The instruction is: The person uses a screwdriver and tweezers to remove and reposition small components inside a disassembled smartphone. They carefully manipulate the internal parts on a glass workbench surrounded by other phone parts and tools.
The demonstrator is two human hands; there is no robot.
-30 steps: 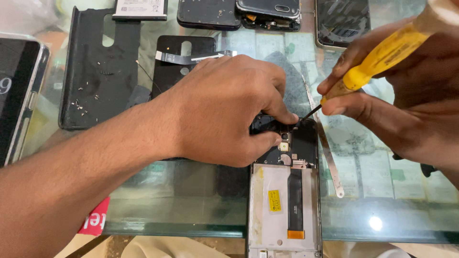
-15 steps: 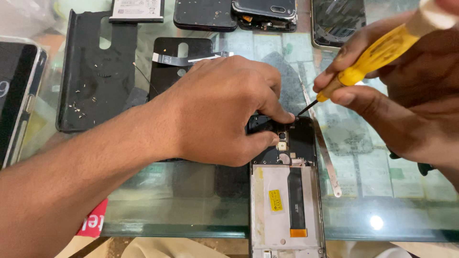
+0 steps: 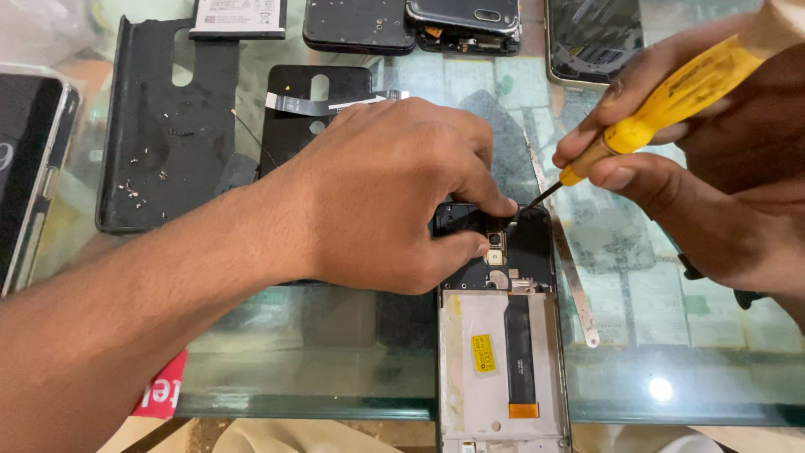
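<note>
At lower centre, the left hand [image 3: 394,193] pinches the opened phone [image 3: 503,335] on the glass table [image 3: 335,369]. The right hand [image 3: 713,168] grips a yellow screwdriver [image 3: 671,101], tip at a top screw; turning it seems to need steady vertical pressure.

yellow label [image 3: 482,342] on opened phone | white battery label [image 3: 237,15] top left | red sticker [image 3: 161,387] bottom left
</note>
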